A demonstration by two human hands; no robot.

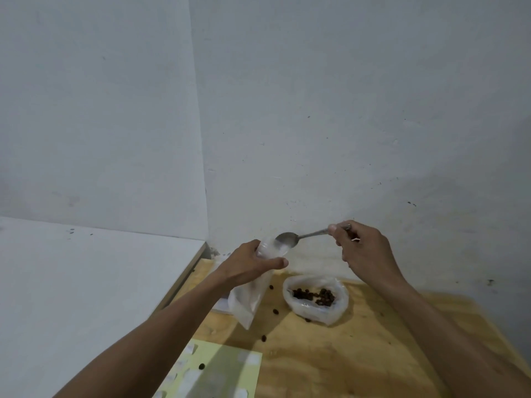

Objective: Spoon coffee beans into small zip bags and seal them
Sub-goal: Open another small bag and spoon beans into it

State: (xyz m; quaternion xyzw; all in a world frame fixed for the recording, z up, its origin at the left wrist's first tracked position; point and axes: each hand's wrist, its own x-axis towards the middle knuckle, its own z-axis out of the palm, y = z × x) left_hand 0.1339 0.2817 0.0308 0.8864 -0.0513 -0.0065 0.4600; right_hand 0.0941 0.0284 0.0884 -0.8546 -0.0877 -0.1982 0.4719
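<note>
Yellow sheet (pixel 227 369) unreadable; left hand (pixel 250 262) gripping zip bag (pixel 250 297), right hand (pixel 362 248) pinching spoon (pixel 290 239).

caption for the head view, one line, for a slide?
Left hand holds a small zip bag upright while right hand tips a spoon at its mouth, above the open bag of coffee beans.

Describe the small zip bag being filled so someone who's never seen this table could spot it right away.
On the wooden table by the wall corner, look above its left end, where the left hand holds the small zip bag upright near its top. It hangs clear and narrow, with the spoon at its mouth, unlike the wider open bag of coffee beans resting on the table to its right.
</note>
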